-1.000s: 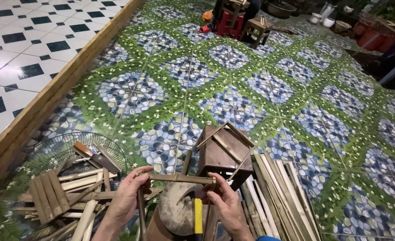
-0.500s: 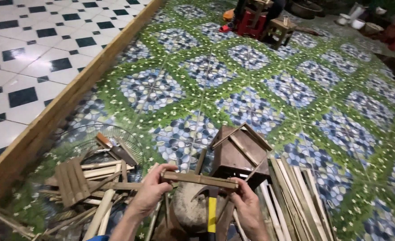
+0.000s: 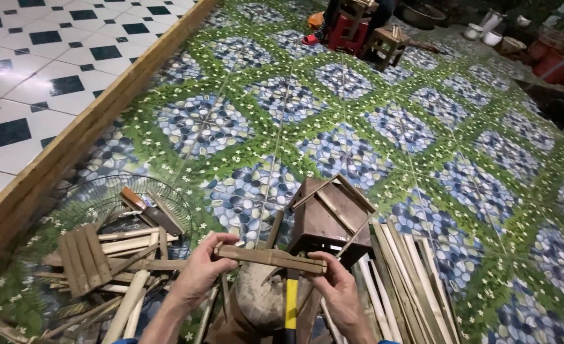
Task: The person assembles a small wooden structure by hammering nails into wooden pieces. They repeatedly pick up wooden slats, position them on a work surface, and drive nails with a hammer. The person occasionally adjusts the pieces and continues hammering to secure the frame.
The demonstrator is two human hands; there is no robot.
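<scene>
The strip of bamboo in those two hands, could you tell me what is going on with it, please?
A person holds a flat bamboo strip level, the left hand at one end and the right hand at the other. It sits above a round wooden block and a yellow-handled tool. A small brown wooden house stands just beyond, with bamboo slats to the right and a wire basket to the left.

A strip [image 3: 270, 257] lies crosswise between the two hands, the left hand [image 3: 200, 272] at its left end, the right hand [image 3: 340, 290] at its right end. Under it stands a stump [image 3: 263, 299] on the floor [image 3: 358, 121], with a hammer [image 3: 291, 299] against it. Behind the strip stands a small house [image 3: 330, 216]. Left lies a heap of slats [image 3: 103, 261], with a wire basket [image 3: 97, 197] behind. Right of the house lie long slats [image 3: 409, 280]. Far back stand stools [image 3: 365, 32].
</scene>
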